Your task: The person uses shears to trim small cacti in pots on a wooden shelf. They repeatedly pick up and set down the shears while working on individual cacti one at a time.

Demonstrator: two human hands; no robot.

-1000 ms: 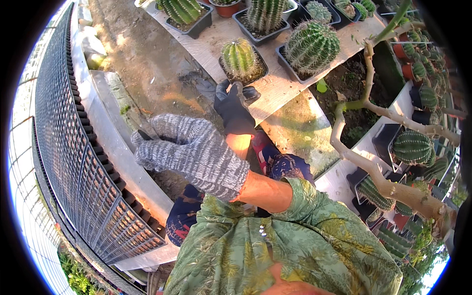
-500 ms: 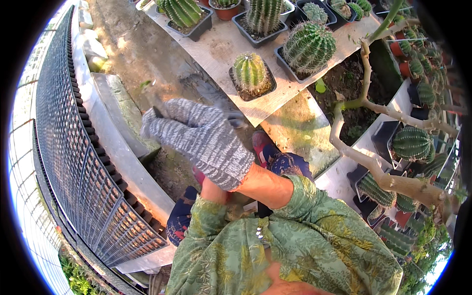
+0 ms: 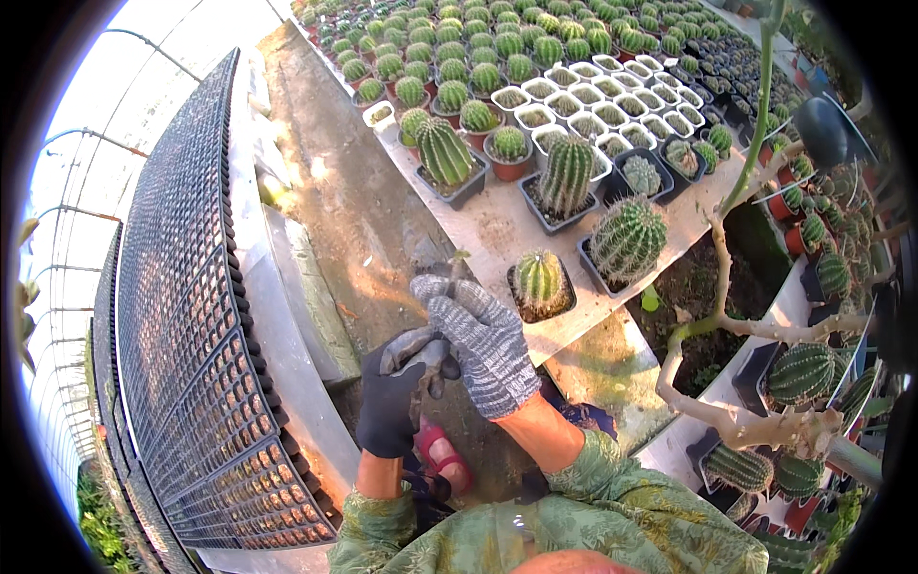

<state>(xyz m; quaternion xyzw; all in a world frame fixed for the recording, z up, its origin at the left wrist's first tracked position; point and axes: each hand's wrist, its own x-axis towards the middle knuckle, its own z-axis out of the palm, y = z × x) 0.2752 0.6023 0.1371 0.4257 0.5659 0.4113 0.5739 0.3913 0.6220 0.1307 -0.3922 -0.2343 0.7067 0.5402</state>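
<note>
My left hand (image 3: 393, 407), in a dark grey and black glove, has its fingers curled in against the right hand's fingers. The right hand (image 3: 486, 346) wears a grey and white knit glove, with its fingers folded together. The two gloves meet over the path, and whatever lies between them is hidden. A small green sprig (image 3: 461, 256) shows just beyond the right glove; whether it is held I cannot tell. Nearest to the right hand is a yellow-green cactus (image 3: 539, 280) in a square black pot on the table corner.
The wooden table (image 3: 495, 227) carries potted cacti, white pots (image 3: 564, 103) and many small round cacti (image 3: 483, 75). Black cell trays (image 3: 196, 287) line the left side. A bare branch (image 3: 703, 407) crosses on the right, near more cacti (image 3: 801, 373). A dirt path (image 3: 335, 191) runs between.
The view has tilted up, bringing more of the table into sight. My left hand, hidden behind the right before, now shows beside it. The right glove points less far to the left.
</note>
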